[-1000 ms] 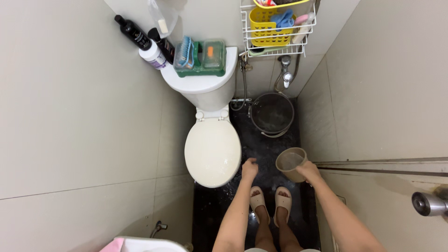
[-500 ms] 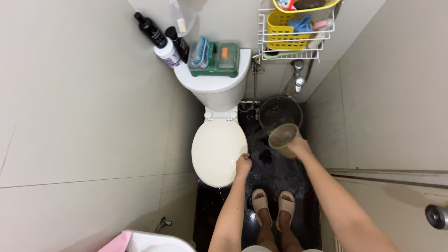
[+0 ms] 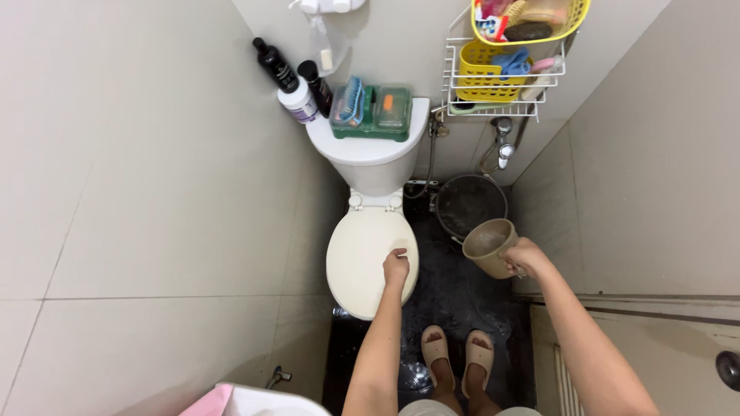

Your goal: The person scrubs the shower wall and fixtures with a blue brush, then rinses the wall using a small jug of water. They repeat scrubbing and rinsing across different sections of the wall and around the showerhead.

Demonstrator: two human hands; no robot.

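The right hand (image 3: 526, 256) has its fingers clenched around a beige scoop cup (image 3: 489, 246), held over the dark floor just in front of the black bucket (image 3: 471, 204). The left hand (image 3: 396, 267) rests loosely curled on the closed toilet lid (image 3: 361, 258), grasping nothing. A green brush caddy (image 3: 371, 113) sits on the tank, bottles (image 3: 297, 88) beside it, yellow baskets (image 3: 501, 65) above the bucket.

Left side: tiled wall (image 3: 154, 192) hard against toilet (image 3: 370, 262).
Right side: dark bucket (image 3: 470, 204) blocks floor.
Overhead: wire rack (image 3: 501, 77) projects.
Passage: dark floor (image 3: 455, 296) strip open.

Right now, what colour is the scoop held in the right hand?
Beige, best seen in the head view: the scoop is in the right hand.
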